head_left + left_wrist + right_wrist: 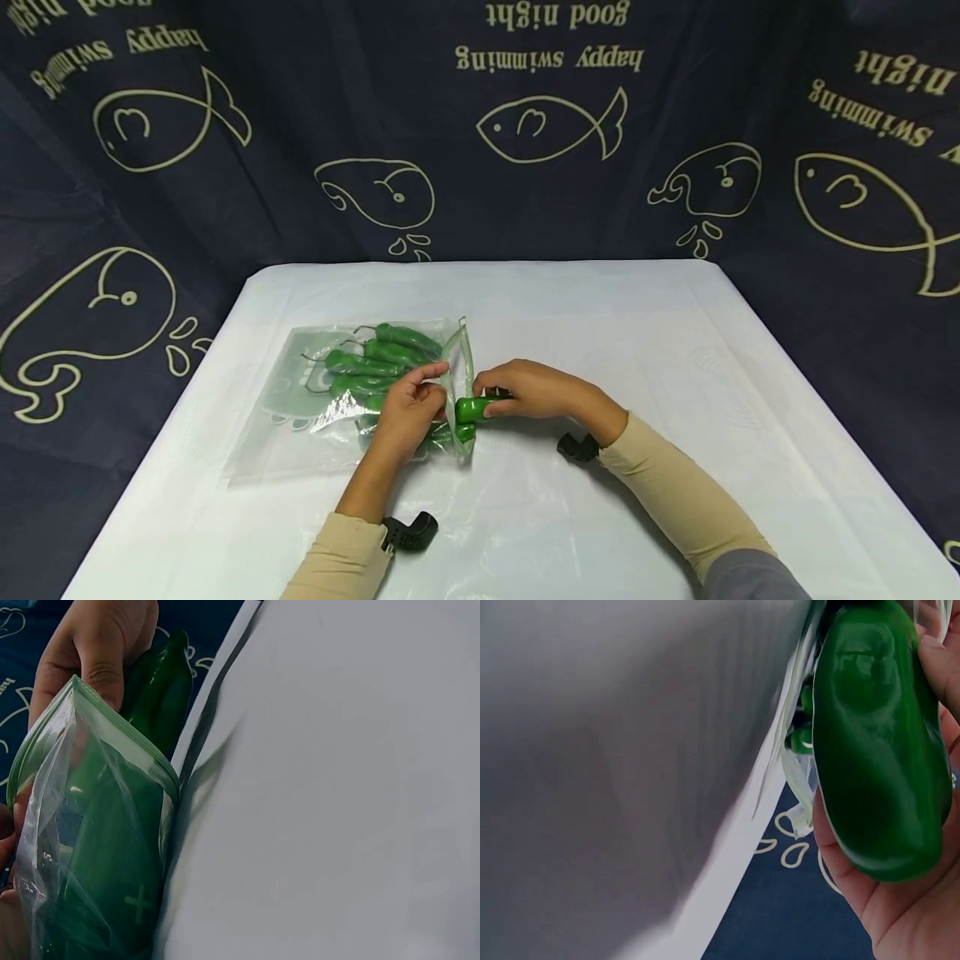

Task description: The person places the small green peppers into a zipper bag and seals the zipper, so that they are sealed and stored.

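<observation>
A clear zip bag (258,450) with a pale green seal strip lies on its side, its mouth facing right and held apart. Several long green peppers (363,364) with thin stems are inside it. My left hand (408,412) pinches the near layer of the bag at the mouth. Between the thumb and fingers of my right hand (534,390) is a green pepper (877,750), one end at the bag's opening. Another green pepper (465,432) shows just below it at the mouth. The left fingertips are partly hidden by the bag film.
A white-covered table (600,308) carries everything, with a dark blue cloth (555,217) printed with fish and whales hanging behind and beside it. Black wrist mounts (411,532) sit on both forearms, near the table surface.
</observation>
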`<act>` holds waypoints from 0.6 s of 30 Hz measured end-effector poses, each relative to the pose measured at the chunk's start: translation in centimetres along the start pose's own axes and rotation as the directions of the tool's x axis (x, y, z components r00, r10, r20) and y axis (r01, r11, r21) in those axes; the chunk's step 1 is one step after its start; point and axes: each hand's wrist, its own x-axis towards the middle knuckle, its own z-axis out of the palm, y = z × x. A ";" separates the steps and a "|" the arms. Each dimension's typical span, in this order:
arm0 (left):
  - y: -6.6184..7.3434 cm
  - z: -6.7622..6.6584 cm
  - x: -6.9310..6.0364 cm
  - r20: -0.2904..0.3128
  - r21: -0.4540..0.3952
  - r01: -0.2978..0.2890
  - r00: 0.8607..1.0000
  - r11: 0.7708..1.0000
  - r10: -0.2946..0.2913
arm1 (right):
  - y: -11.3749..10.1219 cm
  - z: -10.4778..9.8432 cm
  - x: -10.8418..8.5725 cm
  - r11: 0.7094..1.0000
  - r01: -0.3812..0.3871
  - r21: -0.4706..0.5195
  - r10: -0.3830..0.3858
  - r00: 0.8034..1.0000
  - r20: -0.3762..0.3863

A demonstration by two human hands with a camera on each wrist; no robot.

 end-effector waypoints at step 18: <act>-0.3 0.0 0.1 0.003 -0.002 -0.014 1.000 1.000 0.014 | -0.4 0.8 0.4 1.000 -0.012 0.011 0.012 1.000 0.012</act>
